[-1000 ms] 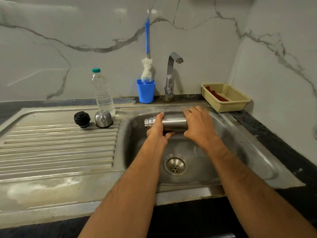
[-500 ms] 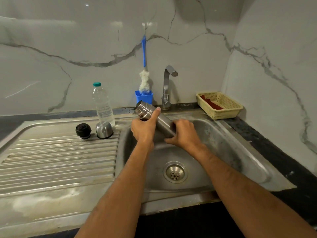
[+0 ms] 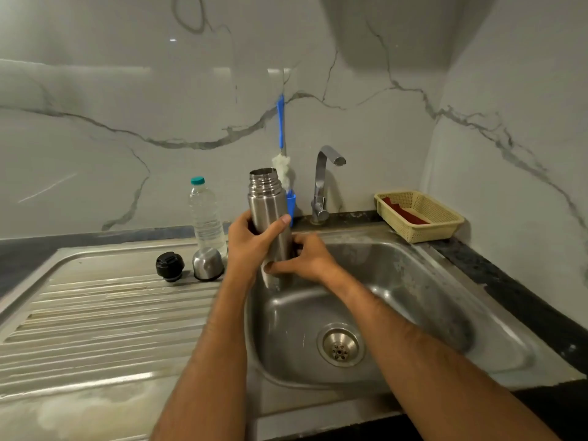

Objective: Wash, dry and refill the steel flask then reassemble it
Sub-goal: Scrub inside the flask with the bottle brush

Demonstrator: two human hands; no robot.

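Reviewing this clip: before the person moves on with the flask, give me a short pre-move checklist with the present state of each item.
1. Flask upright, mouth up: ok.
2. Grip secure: ok; left hand wraps the body, right hand holds the base.
3. Flask open for washing: ok; black stopper and steel cap sit on the drainboard.
4. Tap running: not ok; no stream visible.
5. Bottle brush within reach: ok, behind the flask.
6. Flask inside clean or empty: cannot tell.
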